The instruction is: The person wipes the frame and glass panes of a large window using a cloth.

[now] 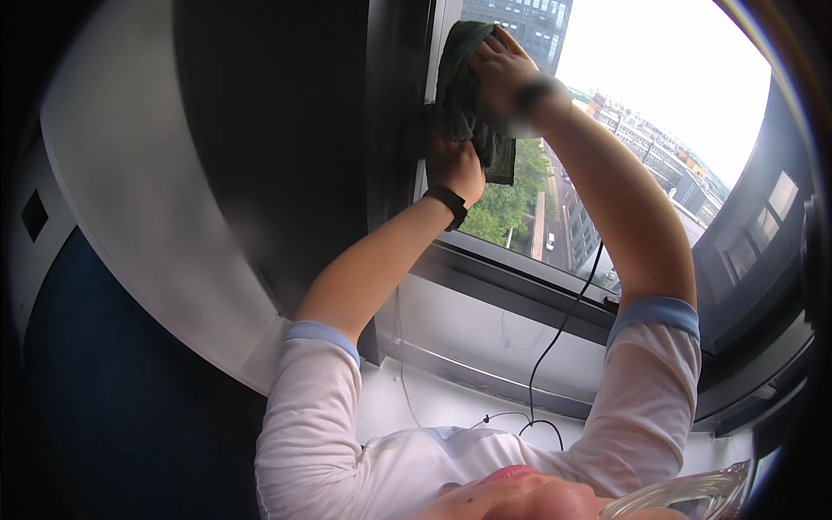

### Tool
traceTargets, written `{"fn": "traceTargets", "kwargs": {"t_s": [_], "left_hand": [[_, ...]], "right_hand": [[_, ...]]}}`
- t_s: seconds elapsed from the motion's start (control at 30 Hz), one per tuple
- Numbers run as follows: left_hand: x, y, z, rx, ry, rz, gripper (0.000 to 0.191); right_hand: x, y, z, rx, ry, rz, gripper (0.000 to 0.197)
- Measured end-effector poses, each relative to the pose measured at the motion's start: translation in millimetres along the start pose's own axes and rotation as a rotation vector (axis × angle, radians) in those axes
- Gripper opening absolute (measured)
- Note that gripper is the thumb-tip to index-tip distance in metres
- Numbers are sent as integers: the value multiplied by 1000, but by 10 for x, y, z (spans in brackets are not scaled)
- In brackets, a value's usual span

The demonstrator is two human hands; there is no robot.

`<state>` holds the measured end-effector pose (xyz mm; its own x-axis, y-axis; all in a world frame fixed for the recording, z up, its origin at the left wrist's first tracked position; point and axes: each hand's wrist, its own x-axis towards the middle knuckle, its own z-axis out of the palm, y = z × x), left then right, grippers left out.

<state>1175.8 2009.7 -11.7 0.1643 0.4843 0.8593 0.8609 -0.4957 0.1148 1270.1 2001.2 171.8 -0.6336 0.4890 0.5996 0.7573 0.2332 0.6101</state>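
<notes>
A dark green cloth (460, 78) hangs in folds against the left side of a window pane (656, 71), by the dark window frame (396, 130). My right hand (507, 71) is on the upper part of the cloth, fingers bent over it; a blurred patch covers the wrist. Lower down, my left hand (457, 170) grips the cloth near its lower folds, beside the frame's upright. A black band (448, 207) is round my left wrist. Part of the left fingers is hidden in shadow and behind the cloth.
A black cable (558, 335) runs from the window's lower edge down to a white surface (416, 403) below. A dark panel (273, 130) stands left of the frame. At the right is another dark window frame (741, 305). Trees, a road and buildings show through the glass.
</notes>
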Motion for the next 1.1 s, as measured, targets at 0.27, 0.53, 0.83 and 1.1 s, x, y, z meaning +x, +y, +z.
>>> {"fn": "traceTargets", "kwargs": {"t_s": [0.27, 0.53, 0.83, 1.1], "left_hand": [[714, 776, -273, 167, 193, 157, 55], [1035, 1397, -347, 37, 322, 306, 50], [514, 208, -221, 666, 98, 66, 51], [-484, 289, 253, 750, -227, -153, 36]], "right_hand": [[-664, 1389, -578, -154, 61, 446, 49], [-966, 2549, -584, -579, 282, 588, 46], [461, 574, -331, -131, -25, 234, 53], [-132, -445, 788, -179, 222, -3, 42]]}}
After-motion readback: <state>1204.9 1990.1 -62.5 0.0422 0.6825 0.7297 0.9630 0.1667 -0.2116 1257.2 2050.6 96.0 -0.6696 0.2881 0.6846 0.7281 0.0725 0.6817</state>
